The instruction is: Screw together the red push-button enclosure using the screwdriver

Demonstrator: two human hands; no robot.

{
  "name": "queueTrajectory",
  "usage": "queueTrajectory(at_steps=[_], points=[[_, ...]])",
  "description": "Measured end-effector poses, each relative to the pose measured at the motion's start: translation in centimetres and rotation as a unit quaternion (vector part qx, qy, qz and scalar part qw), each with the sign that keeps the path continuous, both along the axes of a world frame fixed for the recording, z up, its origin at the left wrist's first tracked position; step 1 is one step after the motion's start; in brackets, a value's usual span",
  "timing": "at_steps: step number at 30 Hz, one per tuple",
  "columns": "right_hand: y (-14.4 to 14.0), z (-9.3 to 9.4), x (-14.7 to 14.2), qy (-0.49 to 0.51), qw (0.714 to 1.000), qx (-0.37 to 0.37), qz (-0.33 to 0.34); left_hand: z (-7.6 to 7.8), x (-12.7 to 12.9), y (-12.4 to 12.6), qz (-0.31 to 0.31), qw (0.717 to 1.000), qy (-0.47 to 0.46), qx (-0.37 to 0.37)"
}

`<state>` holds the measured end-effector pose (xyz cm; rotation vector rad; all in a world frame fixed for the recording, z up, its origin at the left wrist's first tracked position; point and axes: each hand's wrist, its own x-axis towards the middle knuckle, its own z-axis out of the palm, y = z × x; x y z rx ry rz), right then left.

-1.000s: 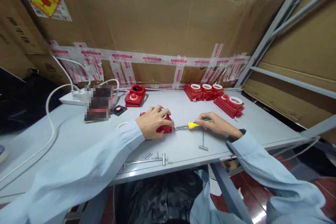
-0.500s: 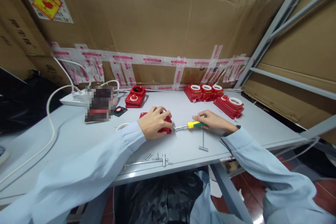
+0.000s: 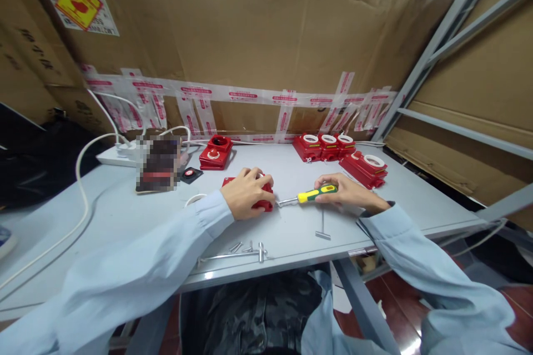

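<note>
My left hand [image 3: 249,194] is closed over a red housing [image 3: 265,206] and presses it to the table; most of the housing is hidden beneath the fingers. In my right hand [image 3: 342,191] is a yellow and green screwdriver [image 3: 310,195], held by the back of its handle. Its metal shaft points left, and the tip is at the right side of the red housing. Whether the tip sits in a screw is too small to tell. Below the screwdriver lies a metal T-handle wrench [image 3: 322,233].
Several red housings with white rings [image 3: 328,147] stand at the back right. Another red housing [image 3: 215,153] is behind my left hand, beside a black square piece [image 3: 192,175]. Loose screws [image 3: 235,246] and a second T-handle wrench [image 3: 233,257] lie near the front edge. A power strip [image 3: 119,156] stands left.
My right hand has shifted slightly right along the screwdriver, and more of the handle shows. My left hand stays on the red housing.
</note>
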<state>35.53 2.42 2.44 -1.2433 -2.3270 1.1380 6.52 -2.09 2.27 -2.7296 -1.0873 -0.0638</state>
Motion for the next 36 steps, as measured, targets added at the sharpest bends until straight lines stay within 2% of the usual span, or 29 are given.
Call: queueTrajectory(at_steps=[3, 7, 9, 15, 20, 26, 29, 33, 35, 36], points=[[-0.6, -0.1, 0.0, 0.007, 1.0, 0.013, 0.0, -0.1, -0.1, 0.1, -0.003, 1.0, -0.009, -0.005], [-1.0, -0.2, 0.0, 0.011, 0.996, 0.083, 0.002, -0.2, -0.1, 0.1, -0.004, 1.0, -0.015, -0.005], [-1.0, -0.3, 0.1, 0.012, 0.995, 0.095, 0.002, -0.2, -0.1, 0.1, -0.002, 1.0, -0.012, -0.005], [-0.9, -0.1, -0.1, -0.004, 0.999, 0.039, 0.011, -0.1, 0.0, 0.1, 0.001, 1.0, -0.006, 0.001], [-0.5, -0.2, -0.5, -0.013, 0.999, 0.033, 0.02, -0.2, -0.1, 0.2, 0.0, 1.0, -0.004, -0.001], [0.1, -0.5, -1.0, -0.049, 0.998, -0.012, -0.023, -0.3, -0.1, 0.3, 0.005, 1.0, -0.006, -0.004], [0.2, 0.4, -0.8, -0.032, 0.999, -0.014, -0.026, -0.2, -0.1, 0.2, 0.005, 1.0, -0.008, -0.007], [-0.2, 2.5, 0.5, 0.008, 0.999, 0.021, -0.044, -0.2, 0.0, 0.2, 0.005, 1.0, -0.011, -0.005], [-0.8, 3.5, 1.5, 0.05, 0.994, 0.049, -0.082, -0.2, 0.0, 0.2, 0.008, 1.0, -0.011, -0.003], [-1.3, 3.9, 2.0, 0.078, 0.987, 0.074, -0.123, -0.2, 0.0, 0.2, 0.009, 1.0, -0.01, -0.005]])
